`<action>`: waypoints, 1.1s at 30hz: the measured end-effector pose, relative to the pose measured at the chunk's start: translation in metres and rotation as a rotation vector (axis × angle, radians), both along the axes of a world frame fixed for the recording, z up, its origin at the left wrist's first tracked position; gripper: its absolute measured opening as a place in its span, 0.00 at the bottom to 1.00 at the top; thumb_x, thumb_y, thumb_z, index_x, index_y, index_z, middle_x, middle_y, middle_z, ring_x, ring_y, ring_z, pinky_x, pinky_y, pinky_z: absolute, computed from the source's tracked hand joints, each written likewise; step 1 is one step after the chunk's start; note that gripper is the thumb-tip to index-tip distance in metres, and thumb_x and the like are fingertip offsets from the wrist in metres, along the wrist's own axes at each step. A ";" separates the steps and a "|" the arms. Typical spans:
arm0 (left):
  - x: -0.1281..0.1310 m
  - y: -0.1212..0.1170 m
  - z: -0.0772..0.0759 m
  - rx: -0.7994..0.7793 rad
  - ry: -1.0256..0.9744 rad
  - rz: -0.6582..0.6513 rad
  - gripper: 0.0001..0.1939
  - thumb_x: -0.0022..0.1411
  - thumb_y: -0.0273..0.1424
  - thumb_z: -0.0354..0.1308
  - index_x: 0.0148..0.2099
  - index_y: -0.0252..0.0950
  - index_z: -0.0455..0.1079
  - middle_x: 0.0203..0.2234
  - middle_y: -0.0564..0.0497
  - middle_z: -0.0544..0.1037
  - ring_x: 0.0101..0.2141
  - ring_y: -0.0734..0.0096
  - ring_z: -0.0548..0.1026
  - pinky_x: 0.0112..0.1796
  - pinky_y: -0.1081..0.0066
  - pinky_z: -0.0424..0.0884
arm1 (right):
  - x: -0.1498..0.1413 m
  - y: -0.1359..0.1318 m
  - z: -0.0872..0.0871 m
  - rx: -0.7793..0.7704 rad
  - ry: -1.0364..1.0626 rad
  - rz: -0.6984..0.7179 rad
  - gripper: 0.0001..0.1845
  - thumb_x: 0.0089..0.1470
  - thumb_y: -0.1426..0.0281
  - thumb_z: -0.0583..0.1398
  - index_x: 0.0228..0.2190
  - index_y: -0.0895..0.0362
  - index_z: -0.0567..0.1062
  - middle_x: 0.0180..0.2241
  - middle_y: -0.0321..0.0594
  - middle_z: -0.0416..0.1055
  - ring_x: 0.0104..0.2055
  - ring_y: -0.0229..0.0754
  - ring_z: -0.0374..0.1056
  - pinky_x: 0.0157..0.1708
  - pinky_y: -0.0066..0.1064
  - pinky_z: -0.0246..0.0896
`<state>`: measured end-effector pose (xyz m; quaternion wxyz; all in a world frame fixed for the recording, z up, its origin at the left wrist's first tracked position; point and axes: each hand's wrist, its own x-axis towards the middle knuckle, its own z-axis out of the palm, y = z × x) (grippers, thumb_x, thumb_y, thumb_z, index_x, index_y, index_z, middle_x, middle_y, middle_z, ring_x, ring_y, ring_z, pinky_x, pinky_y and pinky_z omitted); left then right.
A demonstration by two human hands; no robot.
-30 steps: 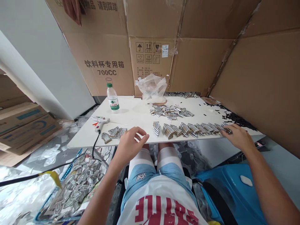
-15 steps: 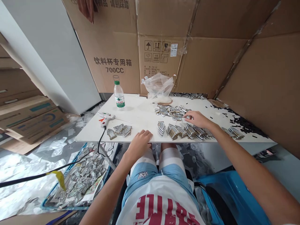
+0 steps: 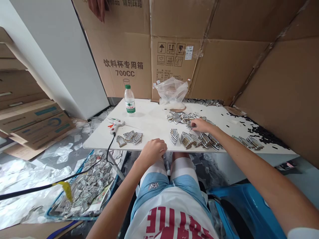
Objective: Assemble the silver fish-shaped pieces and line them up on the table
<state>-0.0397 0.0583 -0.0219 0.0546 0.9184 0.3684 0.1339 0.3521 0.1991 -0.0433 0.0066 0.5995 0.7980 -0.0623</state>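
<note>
My right hand (image 3: 201,125) reaches over the table to the near edge of a loose pile of arch-shaped silver pieces (image 3: 178,117). Its fingertips are pinched together at one of these pieces, mostly covered by the fingers. At the front edge of the table, my left hand (image 3: 155,150) is curled with the knuckles up; whatever is under the fingers is hidden. Between the hands stands a neat overlapping stack of the same pieces (image 3: 174,136). More stacked rows (image 3: 190,140) lie below my right hand, and a small group (image 3: 133,136) lies left of my left hand.
A white glue gun (image 3: 116,126) with a black cord and a water bottle (image 3: 130,101) are on the table's left. A plastic bag (image 3: 171,93) stands at the back, small black strips (image 3: 264,131) at the right. A blue-rimmed tray (image 3: 72,217) of pieces is below left.
My right hand has moved a little left along the pile's near edge, its fingers drawing together. The left hand stays at the table edge, slightly more curled. The view has shifted slightly.
</note>
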 end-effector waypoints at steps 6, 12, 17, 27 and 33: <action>0.002 -0.001 -0.002 0.046 0.035 -0.007 0.08 0.69 0.21 0.61 0.38 0.38 0.78 0.39 0.48 0.83 0.42 0.59 0.80 0.39 0.65 0.69 | 0.003 -0.002 0.001 0.004 0.015 -0.006 0.16 0.66 0.58 0.66 0.46 0.57 0.79 0.44 0.42 0.79 0.46 0.45 0.75 0.50 0.42 0.71; 0.005 -0.004 -0.002 0.087 0.066 -0.024 0.02 0.71 0.26 0.64 0.41 0.37 0.77 0.41 0.46 0.81 0.44 0.57 0.78 0.37 0.64 0.69 | -0.002 -0.012 0.011 0.104 0.079 -0.040 0.16 0.52 0.60 0.69 0.40 0.55 0.82 0.39 0.43 0.81 0.42 0.47 0.74 0.43 0.32 0.66; 0.006 -0.003 -0.003 0.090 0.044 0.001 0.09 0.76 0.29 0.58 0.39 0.38 0.76 0.38 0.46 0.81 0.42 0.59 0.79 0.38 0.65 0.69 | -0.006 -0.033 0.035 0.277 0.166 -0.072 0.16 0.51 0.60 0.67 0.40 0.56 0.81 0.39 0.44 0.79 0.41 0.49 0.72 0.45 0.36 0.67; -0.002 0.001 -0.004 0.103 -0.127 0.113 0.11 0.78 0.30 0.55 0.45 0.38 0.79 0.47 0.43 0.83 0.50 0.54 0.79 0.47 0.60 0.74 | -0.071 -0.179 0.055 0.830 0.724 -0.089 0.18 0.60 0.65 0.66 0.52 0.52 0.78 0.44 0.42 0.72 0.39 0.45 0.74 0.39 0.39 0.79; 0.011 -0.022 0.021 -0.255 -0.824 0.047 0.07 0.72 0.32 0.63 0.45 0.39 0.84 0.40 0.47 0.85 0.42 0.64 0.82 0.43 0.66 0.79 | -0.127 -0.237 0.045 0.964 0.631 0.096 0.24 0.62 0.73 0.67 0.58 0.47 0.77 0.45 0.43 0.77 0.44 0.51 0.76 0.45 0.47 0.79</action>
